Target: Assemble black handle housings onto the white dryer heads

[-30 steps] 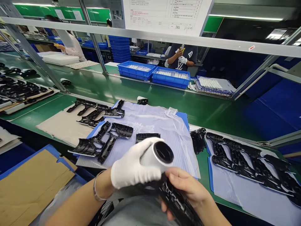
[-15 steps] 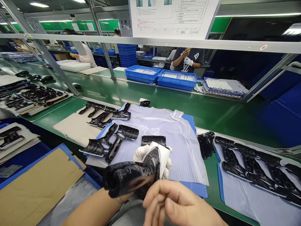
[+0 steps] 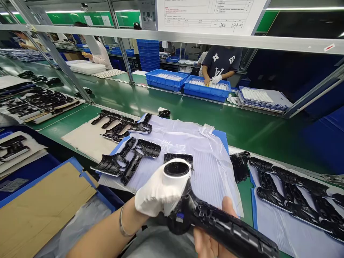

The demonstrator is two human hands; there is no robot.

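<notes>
My left hand [image 3: 154, 191], in a white glove, grips a gun-shaped black-and-white plastic housing [image 3: 223, 222] by its white end, whose dark oval opening faces up. The long black part of the housing slants down to the right. My bare right hand [image 3: 205, 242] is at this part, thumb on the far side and fingers below; the housing hides much of the palm. Just beyond my left hand, a black shell piece [image 3: 178, 156] rests on the plastic-covered blue board [image 3: 209, 172]. More open black shell halves [image 3: 141, 156] lie left of it.
Rows of black shells [image 3: 292, 193] lie on a board at right. More shells lie on cardboard [image 3: 80, 138] at left. A blue bin with a cardboard sheet [image 3: 51, 204] stands lower left. A metal rail [image 3: 188, 36] crosses above; beyond the green bench, a co-worker handles a blue tray [image 3: 206, 92].
My left hand has turned the housing, so its long black part swung from the left to the lower right. My right hand has come onto that part. The co-worker's hands have lowered to the tray.
</notes>
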